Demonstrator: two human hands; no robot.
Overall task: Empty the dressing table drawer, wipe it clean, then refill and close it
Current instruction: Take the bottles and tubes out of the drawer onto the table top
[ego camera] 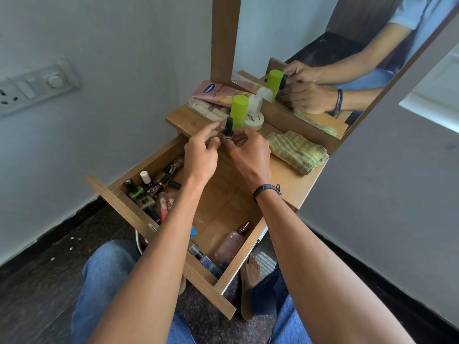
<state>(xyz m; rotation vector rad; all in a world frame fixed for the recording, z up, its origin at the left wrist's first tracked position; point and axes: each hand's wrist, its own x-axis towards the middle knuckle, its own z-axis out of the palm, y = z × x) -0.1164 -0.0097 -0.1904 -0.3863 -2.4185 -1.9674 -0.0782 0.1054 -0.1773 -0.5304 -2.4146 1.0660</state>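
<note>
**Wood drawer out, one small bottle up in two hands**

Counting first: one drawer (223,204), pulled wide open below the tabletop (293,177); two hands; one small bottle (227,135) between them. Left hand (201,155) and right hand (248,155) both up at the tabletop's front edge, above the drawer's back end. Fingertips of each pinching that bottle low down, bottle upright.

Up on the tabletop:
- one lime-green container (239,108)
- one white tub (257,120) right against it
- one pink tube (218,91) lying flat
- one pale packet (207,110) just beside the tube
- one folded green-and-yellow cloth (298,152) off to the right

Down in the drawer:
- a heap of nail polish bottles (149,187) in the left corner by the front panel, too tangled for an exact count
- one pink perfume bottle (232,244) lying along the right wall
- a couple of dark bottles (203,256) near it

Around all this: a mirror (323,58) behind the tabletop, doubling hands and green container, and a switch plate (32,88) on the left wall. In the way: the left forearm, slung across the drawer's middle, hiding part of the heap and most of something blue.

Now the looks. Drawer in light brown laminate, bare floor scuffed with pale marks. Bottle tiny, with a tall dark cap over a brownish glass body.
</note>
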